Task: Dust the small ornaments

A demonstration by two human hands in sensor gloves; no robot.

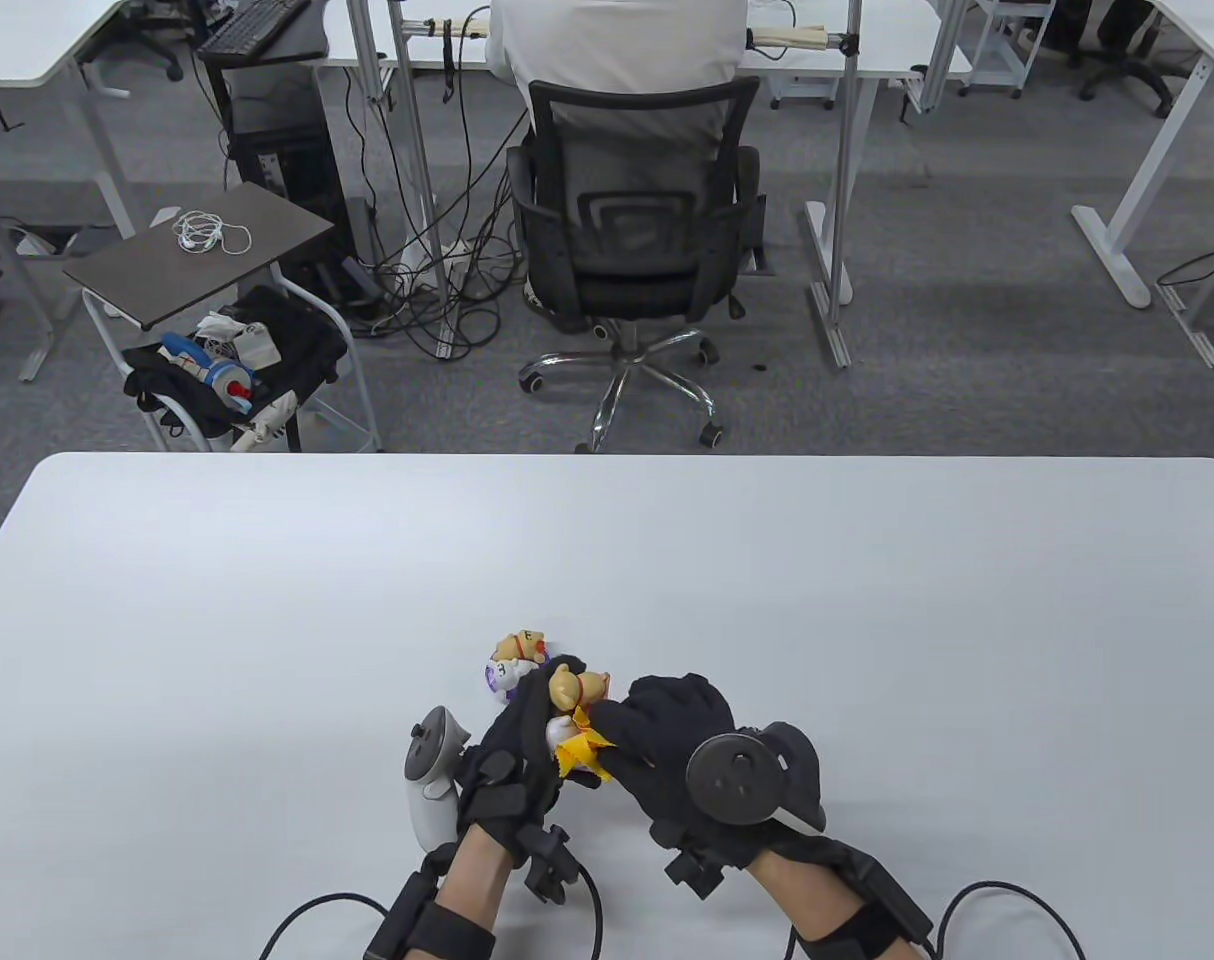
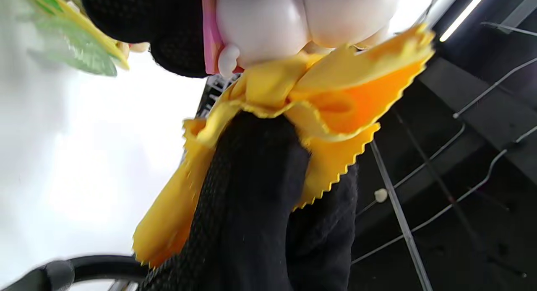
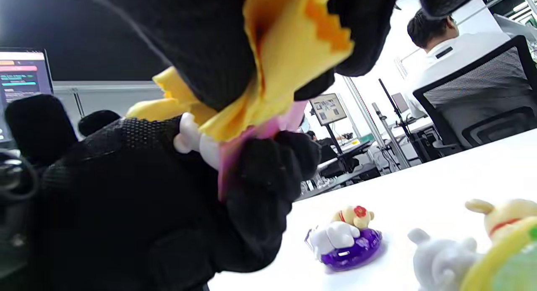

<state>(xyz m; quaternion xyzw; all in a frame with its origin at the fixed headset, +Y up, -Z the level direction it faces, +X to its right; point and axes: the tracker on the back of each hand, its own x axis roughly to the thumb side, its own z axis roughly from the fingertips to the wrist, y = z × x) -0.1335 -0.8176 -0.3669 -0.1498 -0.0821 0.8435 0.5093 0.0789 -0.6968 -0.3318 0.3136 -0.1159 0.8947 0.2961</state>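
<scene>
Smooth white table; glossy figurine, zigzag-edged yellow cloth pressed.

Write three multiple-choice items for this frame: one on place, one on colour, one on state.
1. Where is the purple-based ornament?
A. On the table beyond the hands
B. In the right hand
C. On the chair

2. What colour is the cloth?
A. Blue
B. Yellow
C. White

3. What is the left hand doing?
A. Lying flat on the table
B. Gripping an ornament
C. Holding only the cloth

Key: 1 A, it stands free on the table. 2 B, both wrist views show yellow. 3 B, its fingers curl round the figure while the right hand presses the cloth to it.
</scene>
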